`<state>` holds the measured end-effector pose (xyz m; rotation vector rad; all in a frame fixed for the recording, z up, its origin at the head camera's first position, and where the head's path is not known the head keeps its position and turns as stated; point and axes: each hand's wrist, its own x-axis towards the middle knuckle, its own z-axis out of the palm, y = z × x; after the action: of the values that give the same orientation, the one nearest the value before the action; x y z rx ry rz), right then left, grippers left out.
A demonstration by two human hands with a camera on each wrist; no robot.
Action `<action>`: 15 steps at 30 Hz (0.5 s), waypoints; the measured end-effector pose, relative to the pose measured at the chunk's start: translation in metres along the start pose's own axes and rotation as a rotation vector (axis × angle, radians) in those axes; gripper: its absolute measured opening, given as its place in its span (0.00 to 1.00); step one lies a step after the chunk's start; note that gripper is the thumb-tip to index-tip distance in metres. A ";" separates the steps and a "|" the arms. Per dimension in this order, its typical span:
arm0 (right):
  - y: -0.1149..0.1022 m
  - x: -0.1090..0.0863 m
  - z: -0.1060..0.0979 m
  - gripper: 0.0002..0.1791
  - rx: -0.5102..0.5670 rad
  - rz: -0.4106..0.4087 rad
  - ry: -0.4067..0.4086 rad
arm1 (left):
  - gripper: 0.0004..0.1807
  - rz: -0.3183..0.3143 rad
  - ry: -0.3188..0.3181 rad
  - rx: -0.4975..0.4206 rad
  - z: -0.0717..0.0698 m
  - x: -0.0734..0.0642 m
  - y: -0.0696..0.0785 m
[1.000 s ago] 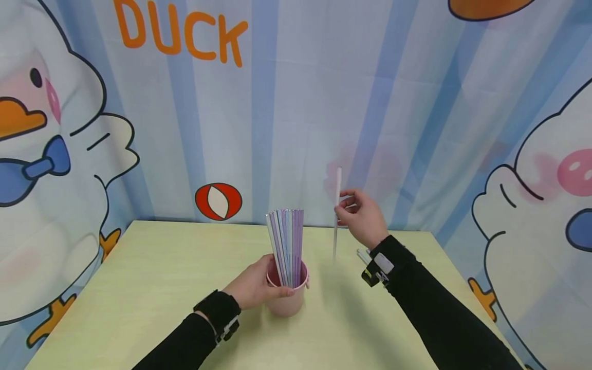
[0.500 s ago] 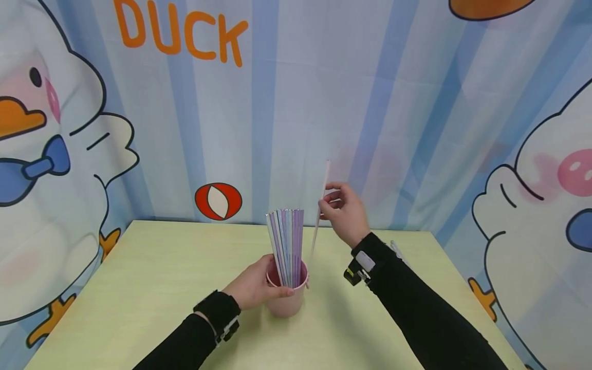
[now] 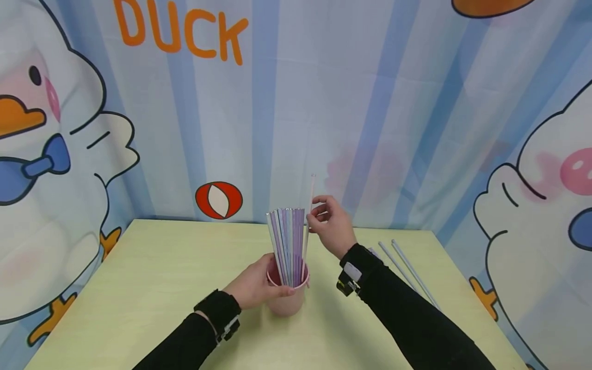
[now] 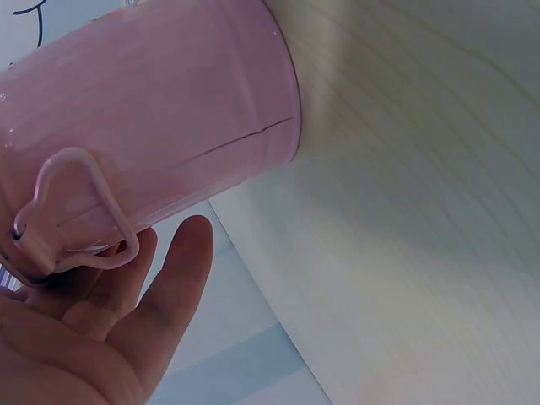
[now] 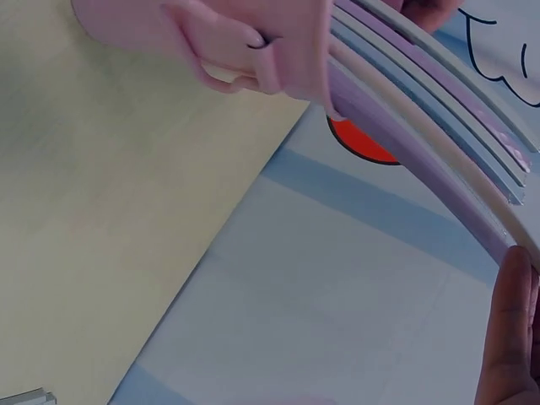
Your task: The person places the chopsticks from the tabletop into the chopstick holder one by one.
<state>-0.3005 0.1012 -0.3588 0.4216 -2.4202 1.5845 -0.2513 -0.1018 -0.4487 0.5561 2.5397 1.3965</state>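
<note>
A small pink bucket (image 3: 284, 304) stands upright on the table, holding a bundle of purple, blue and whitish straws (image 3: 288, 246). My left hand (image 3: 253, 283) grips the bucket near its rim, thumb across the front. The left wrist view shows the bucket's looped handle (image 4: 89, 198) beside those fingers. Between thumb and fingers, my right hand (image 3: 334, 227) pinches a pale pink straw (image 3: 312, 186) near its upper part. That straw's lower end is inside the bucket at the right side of the bundle. In the right wrist view, a fingertip (image 5: 516, 261) touches the straws' upper ends.
Several loose pale straws (image 3: 411, 270) lie on the table (image 3: 185, 257) to the right, partly hidden by the right forearm. A striped curtain (image 3: 305, 103) with cartoon prints hangs directly behind the table's far edge.
My right hand has moved left with the pink straw and lowered it into the bucket. Loose straws have come into view beside the right forearm. The left hand and bucket have stayed put.
</note>
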 end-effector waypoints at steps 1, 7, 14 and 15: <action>0.002 -0.001 0.001 0.19 -0.003 0.005 -0.003 | 0.52 -0.001 -0.001 -0.001 0.000 0.000 0.000; 0.015 -0.008 0.008 0.18 -0.056 0.024 -0.025 | 0.52 -0.003 -0.006 -0.012 0.000 0.000 0.000; 0.029 -0.016 0.016 0.16 -0.078 0.077 -0.041 | 0.52 0.001 -0.005 -0.017 0.000 -0.001 -0.001; 0.030 -0.017 0.017 0.16 -0.082 0.080 -0.045 | 0.52 0.000 -0.005 -0.017 0.000 -0.001 -0.001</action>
<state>-0.2956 0.0994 -0.3970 0.3537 -2.5553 1.5161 -0.2507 -0.1023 -0.4494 0.5566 2.5216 1.4134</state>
